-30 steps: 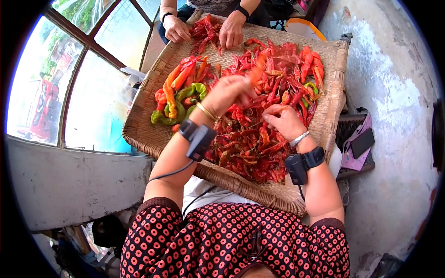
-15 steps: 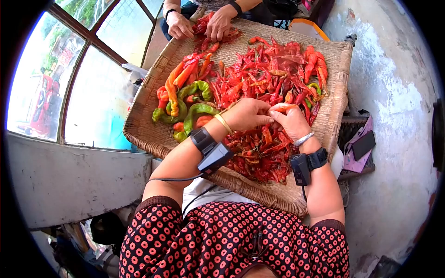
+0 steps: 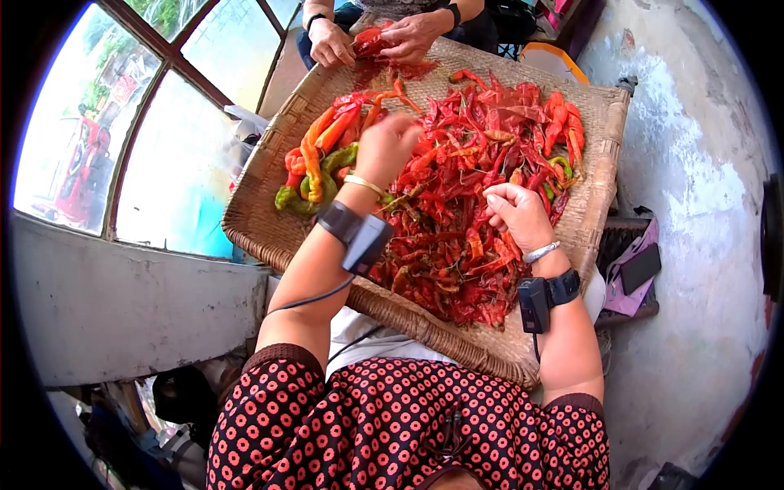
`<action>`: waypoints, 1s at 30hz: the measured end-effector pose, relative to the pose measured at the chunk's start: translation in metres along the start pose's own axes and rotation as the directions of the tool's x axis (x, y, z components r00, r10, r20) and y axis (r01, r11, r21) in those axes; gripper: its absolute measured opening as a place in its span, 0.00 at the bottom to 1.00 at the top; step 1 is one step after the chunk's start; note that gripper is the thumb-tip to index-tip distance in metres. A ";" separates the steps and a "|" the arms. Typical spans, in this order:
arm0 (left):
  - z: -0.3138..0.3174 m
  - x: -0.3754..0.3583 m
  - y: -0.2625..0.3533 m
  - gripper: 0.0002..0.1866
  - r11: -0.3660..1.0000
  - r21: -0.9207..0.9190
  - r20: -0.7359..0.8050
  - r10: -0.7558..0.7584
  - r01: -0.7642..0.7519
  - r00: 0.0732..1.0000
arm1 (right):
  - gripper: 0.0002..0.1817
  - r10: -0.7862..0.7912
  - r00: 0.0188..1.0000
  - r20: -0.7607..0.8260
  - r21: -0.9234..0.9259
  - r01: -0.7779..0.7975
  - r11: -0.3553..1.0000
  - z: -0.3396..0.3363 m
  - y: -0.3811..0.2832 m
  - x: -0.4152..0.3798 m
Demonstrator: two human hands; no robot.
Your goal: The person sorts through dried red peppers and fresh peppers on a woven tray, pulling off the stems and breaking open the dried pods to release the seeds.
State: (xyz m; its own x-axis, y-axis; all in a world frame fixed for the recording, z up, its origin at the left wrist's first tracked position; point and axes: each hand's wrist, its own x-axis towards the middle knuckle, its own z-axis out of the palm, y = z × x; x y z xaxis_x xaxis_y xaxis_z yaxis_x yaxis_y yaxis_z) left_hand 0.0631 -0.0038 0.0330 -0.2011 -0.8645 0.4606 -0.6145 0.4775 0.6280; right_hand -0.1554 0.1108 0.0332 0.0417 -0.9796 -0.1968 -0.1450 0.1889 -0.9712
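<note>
A square woven tray (image 3: 604, 163) holds a broad pile of red chili peppers (image 3: 465, 163). Larger orange and red peppers (image 3: 312, 167) lie at its left side beside green ones (image 3: 287, 198). My left hand (image 3: 390, 147), blurred, is raised over the left part of the pile, near the orange and green peppers; what its fingers hold, if anything, cannot be made out. Over the right part of the red chilies is my right hand (image 3: 520, 214), thumb and fingertips pinched together, with any small thing between them hidden.
Across the tray, another person's two hands (image 3: 331, 42) handle red chilies at the far edge. Windows (image 3: 175, 155) stand at the left, a worn wall (image 3: 694, 204) at the right. A dark phone (image 3: 641, 269) lies on pink cloth by the tray's right side.
My left hand has moved away from my right hand, up and left. The orange pepper piece at my fingertips no longer shows. The other person's right-side hand has lifted slightly. The view has shifted a little.
</note>
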 end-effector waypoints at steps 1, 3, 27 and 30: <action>0.001 -0.007 0.007 0.12 0.990 -0.077 0.190 -0.099 0.116 0.977 | 0.11 0.005 1.000 -0.005 0.002 -0.005 1.000 0.000 -0.002 -0.001; 0.007 -0.016 0.026 0.16 0.997 0.048 0.351 -0.079 0.066 0.933 | 0.10 -0.003 1.000 -0.002 -0.002 0.003 1.000 0.001 -0.002 -0.001; -0.022 0.012 -0.016 0.16 0.988 0.157 0.140 -0.024 0.001 0.990 | 0.10 -0.189 0.981 -0.033 -0.382 0.162 0.910 0.000 0.010 0.002; -0.013 -0.007 -0.005 0.17 0.981 0.195 0.465 -0.068 -0.027 0.883 | 0.10 -0.259 0.966 -0.006 -0.599 0.204 0.774 0.008 0.009 -0.001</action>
State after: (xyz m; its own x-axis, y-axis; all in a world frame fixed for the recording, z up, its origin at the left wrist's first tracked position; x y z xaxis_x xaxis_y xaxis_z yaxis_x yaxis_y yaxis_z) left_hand 0.0779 0.0017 0.0351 -0.4907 -0.8683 0.0724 -0.7454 0.4614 0.4811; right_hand -0.1493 0.1140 0.0236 0.0720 -0.9955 0.0618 -0.6961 -0.0945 -0.7117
